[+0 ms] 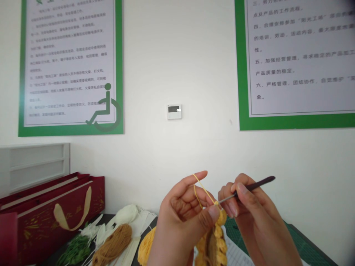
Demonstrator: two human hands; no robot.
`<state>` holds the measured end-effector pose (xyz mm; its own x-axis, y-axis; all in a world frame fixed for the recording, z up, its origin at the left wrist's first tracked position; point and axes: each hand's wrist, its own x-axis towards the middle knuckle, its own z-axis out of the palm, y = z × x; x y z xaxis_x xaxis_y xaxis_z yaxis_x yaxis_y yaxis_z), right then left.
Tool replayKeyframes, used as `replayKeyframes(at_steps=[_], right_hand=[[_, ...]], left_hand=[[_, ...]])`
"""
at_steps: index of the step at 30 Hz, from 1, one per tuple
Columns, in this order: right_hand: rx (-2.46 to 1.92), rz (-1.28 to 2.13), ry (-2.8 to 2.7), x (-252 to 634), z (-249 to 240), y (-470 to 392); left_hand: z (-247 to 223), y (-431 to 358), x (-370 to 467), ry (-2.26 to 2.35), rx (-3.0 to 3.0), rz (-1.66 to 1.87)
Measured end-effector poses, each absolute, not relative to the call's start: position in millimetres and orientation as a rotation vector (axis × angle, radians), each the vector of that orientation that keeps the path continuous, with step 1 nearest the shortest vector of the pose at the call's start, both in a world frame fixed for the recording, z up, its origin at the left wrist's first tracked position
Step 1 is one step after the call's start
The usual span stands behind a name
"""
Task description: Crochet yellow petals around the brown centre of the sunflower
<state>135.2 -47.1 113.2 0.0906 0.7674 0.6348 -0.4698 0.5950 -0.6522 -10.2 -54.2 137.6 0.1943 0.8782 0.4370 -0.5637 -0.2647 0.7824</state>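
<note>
My left hand (183,218) pinches the top edge of a yellow and brown crochet piece (221,242) between thumb and fingers. A strand of yellow yarn (203,188) runs over its raised index finger down to the stitches. In my right hand (255,210) is a crochet hook (257,183) with a dark handle, held like a pen. The metal shaft of the hook points left and its tip meets the yellow stitches by my left thumb. A ball of yellow yarn (146,244) lies behind my left wrist, partly hidden by it.
On the dark table lie brown yarn (115,244), green yarn (74,251) and white yarn (126,214). Red gift bags (36,236) stand at the left. A green cutting mat (299,240) and printed paper (235,247) lie under my hands. The white wall carries green-framed posters (119,74).
</note>
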Motion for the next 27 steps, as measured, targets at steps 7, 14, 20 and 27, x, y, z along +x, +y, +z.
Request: replayKeyframes(at_steps=[7, 14, 20, 27], right_hand=[[-0.207, 0.891, -1.2, 136, 111, -48], [-0.151, 1.034, -1.226, 138, 109, -46], [-0.153, 1.048, -1.243, 140, 110, -48], [-0.319, 0.994, -1.084, 130, 119, -59]], left_hand=[[135, -44, -19, 0.217, 1.167, 1.102], [134, -37, -18, 0.078, 1.132, 0.873], [135, -42, -16, 0.089, 1.158, 0.89], [135, -53, -12, 0.296, 1.199, 1.256]])
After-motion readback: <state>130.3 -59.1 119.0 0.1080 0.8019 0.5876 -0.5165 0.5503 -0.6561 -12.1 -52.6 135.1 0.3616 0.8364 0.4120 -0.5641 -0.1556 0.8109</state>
